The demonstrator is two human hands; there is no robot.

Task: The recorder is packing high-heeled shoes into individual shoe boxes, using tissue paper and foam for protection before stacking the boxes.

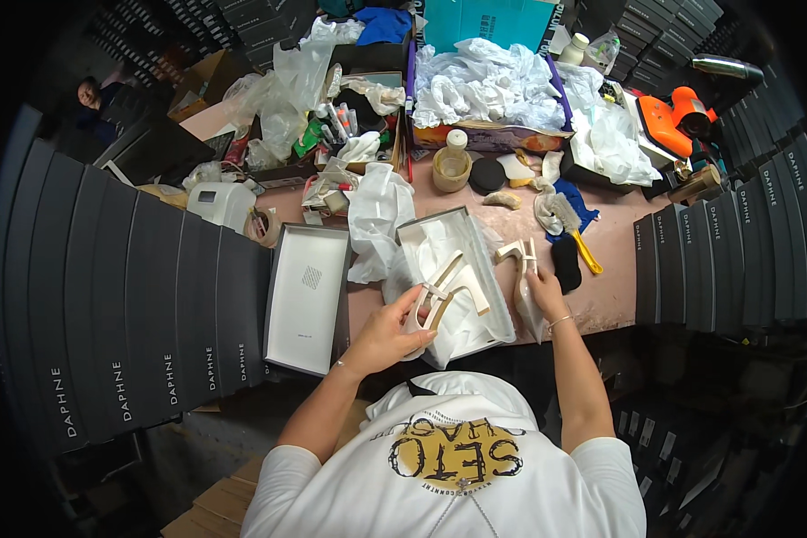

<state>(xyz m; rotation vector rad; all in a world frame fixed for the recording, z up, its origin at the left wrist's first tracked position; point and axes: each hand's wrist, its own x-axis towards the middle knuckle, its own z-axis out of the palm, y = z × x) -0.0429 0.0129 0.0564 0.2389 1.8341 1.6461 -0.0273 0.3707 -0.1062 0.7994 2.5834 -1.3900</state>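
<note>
My left hand (387,335) is closed around a cream high-heeled sandal (471,289), held over an open shoebox (486,255) lined with white tissue paper. Part of that sandal is hidden by my fingers. To the right of the box, my right hand (545,292) grips a second cream high-heeled sandal (513,253), its heel toward the far side of the table. White wrapping hangs below this sandal. The grey-edged box lid (303,300) lies at the left with its pale inside facing up.
Stacked dark shoeboxes (108,296) wall in the left side, with more shoeboxes (735,251) at right. Beyond my hands are a jar (452,163), a yellow-handled brush (585,251), a black pad (566,263), an orange tool (668,125) and a bin of crumpled paper (484,85).
</note>
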